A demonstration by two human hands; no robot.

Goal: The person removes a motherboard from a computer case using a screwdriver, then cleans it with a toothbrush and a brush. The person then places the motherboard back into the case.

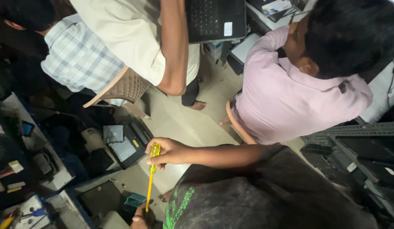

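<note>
The right hand (167, 152) grips a yellow screwdriver (152, 174); the left hand (141, 218) pinches its tip.

Screwdriver (152, 174): transparent yellow handle, slim yellow-sleeved shaft. Pose near vertical in the head view, handle uppermost, shaft running down and slightly left. Handle gripped in right hand (168, 152), fingers wrapped round it. Lower tip meets left hand (139, 217) at bottom edge of frame; tip itself hidden. Held above the floor.

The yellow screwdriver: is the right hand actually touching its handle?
Touching. The head view shows the right hand with its fingers closed around the handle of the yellow screwdriver.
</note>
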